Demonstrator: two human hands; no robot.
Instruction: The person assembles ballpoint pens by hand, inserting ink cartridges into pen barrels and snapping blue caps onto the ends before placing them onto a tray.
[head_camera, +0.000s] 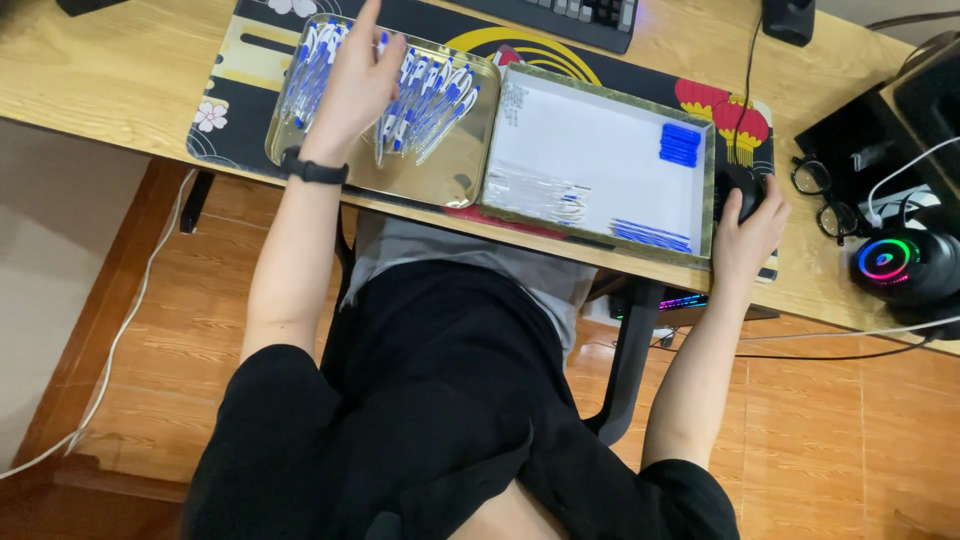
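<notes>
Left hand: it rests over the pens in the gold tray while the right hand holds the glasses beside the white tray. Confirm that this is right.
One detail is wrong. The head view shows the right hand on a black mouse, not on the glasses, which lie untouched further right. The rest holds: the left hand rests over the pens in the gold tray, beside the white tray.
</notes>
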